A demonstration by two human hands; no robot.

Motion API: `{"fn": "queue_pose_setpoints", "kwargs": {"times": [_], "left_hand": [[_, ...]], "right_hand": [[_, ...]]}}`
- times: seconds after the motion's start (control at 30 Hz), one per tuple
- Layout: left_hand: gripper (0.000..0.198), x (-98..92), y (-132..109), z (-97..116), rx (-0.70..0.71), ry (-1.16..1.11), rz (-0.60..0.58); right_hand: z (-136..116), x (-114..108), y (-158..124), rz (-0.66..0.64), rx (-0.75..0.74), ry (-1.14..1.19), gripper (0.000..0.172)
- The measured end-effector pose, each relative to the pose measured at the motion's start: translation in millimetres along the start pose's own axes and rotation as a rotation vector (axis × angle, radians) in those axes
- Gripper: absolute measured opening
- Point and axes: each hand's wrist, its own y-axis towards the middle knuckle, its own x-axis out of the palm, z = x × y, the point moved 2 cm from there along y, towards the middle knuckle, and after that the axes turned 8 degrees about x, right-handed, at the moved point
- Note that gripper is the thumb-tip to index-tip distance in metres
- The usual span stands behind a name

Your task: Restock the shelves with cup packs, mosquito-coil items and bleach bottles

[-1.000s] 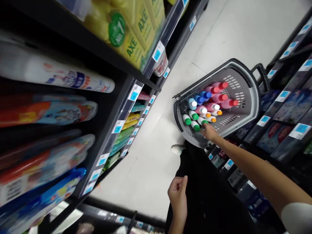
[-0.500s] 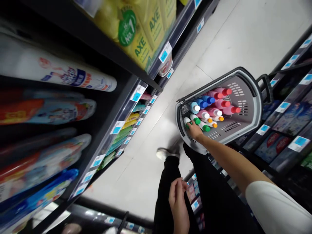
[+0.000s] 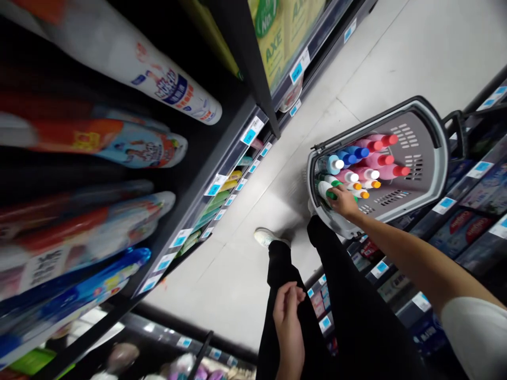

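A grey shopping basket stands on the floor, holding several upright bottles with coloured caps. My right hand reaches into its near left corner. Its fingers close around the top of a white bottle with a green cap, which is still among the others. Beside it are another green-capped bottle, a light blue bottle with a white cap, and pink bottles with red caps. My left hand hangs in front of my dark trousers, its fingers loosely curled and apart, with nothing in it.
On the left, a dark shelf carries spray and refill packs, including a white Mr Muscle container. Yellow AXE packs stand farther up. Another shelf with boxed goods runs behind the basket at right. My shoe is on the pale floor.
The view has shifted, so the basket appears farther right and slightly higher. My right hand stays at the green-capped bottle in the corner. My left hand hardly differs.
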Motion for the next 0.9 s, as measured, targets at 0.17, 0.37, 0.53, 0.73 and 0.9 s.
{"fn": "queue_pose_setpoints", "kwargs": {"times": [0.17,0.37,0.53,0.73,0.9], "left_hand": [[0.051,-4.0,-13,24,0.069,0.013,-0.116],[0.050,-3.7,-52,80,0.231,0.075,-0.387],[0.038,-9.9,-102,135,0.514,0.131,-0.527],[0.050,-24.1,-166,207,1.050,0.206,-0.580],[0.075,-46.1,-202,256,1.173,0.146,-0.759]], "right_hand": [[-17,-105,-70,0.326,-0.252,0.226,0.019],[-80,-265,-184,0.551,-0.439,0.331,0.013],[-141,-376,-278,0.739,-0.434,0.417,0.014],[-212,-452,-368,0.765,-0.597,0.623,0.021],[-279,-476,-408,0.562,-0.779,0.715,0.027]]}}
